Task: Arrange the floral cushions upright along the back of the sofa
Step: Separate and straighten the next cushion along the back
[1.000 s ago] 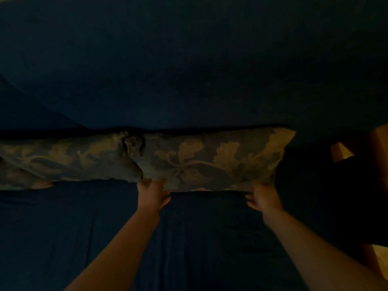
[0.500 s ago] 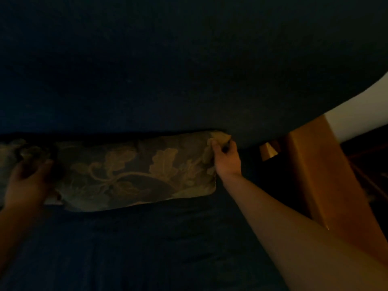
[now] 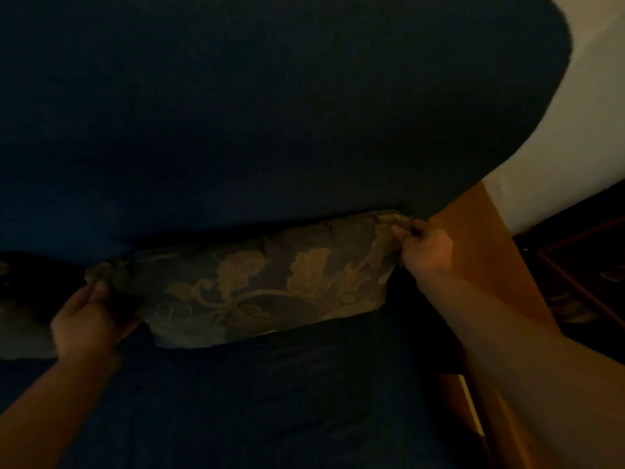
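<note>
One floral cushion is held at both top corners against the base of the dark blue sofa back, its lower edge resting on the seat. The left hand is closed around the cushion's left corner, fingers and thumb pinched on bunched fabric; the right hand is likewise clenched on the gathered right corner, near the wooden armrest.

A slump is judged the main risk: the cushion appears soft and underfilled, so it may fold forward onto the seat once the corners are let go, unless it is pressed firmly against the back. A tilt toward the lower left corner is also possible, since the right corner is held higher. The pinched corners may be left creased.

The cushion is seen as a wide, muted olive-grey rectangle patterned with pale gold leaves and a curling stem, its top edge puckered. A second cushion is partly visible at the far left edge, too dark to be described. A pale wall is seen at the right.
</note>
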